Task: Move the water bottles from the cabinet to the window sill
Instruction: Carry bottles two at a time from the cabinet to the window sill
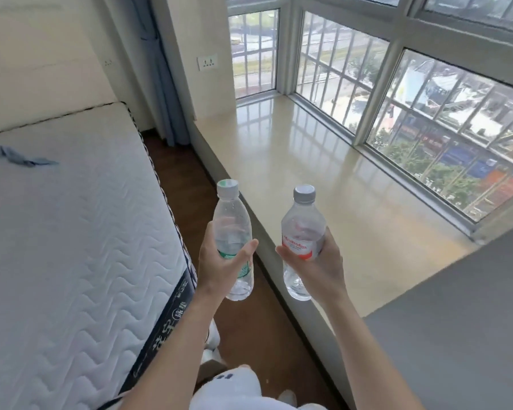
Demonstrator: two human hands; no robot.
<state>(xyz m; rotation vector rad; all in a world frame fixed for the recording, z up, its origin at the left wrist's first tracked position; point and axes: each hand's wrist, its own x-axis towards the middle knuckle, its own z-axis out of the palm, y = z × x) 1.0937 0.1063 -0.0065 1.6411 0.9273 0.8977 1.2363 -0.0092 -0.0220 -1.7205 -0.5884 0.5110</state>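
Fingers of the left hand (219, 261) wrap a clear plastic green-labelled water bottle (233, 217), right hand (320, 267) fingers clamp a clear red-labelled water bottle (302, 223); both held upright in the air, seemingly ready to stand on the glossy beige window sill (323, 149) at one o'clock

Both arms are bare along their whole visible length, the left forearm (172, 350) up to the left hand (219, 261) and the right forearm (376, 350) up to the right hand (317, 261). Near the bottom edge, between the arms, the person wears a white garment (237, 389) of soft cloth with a few small dark marks (223, 377). Two white shoes (212, 335) seem to show beside it, one left, one near right, both blurred.
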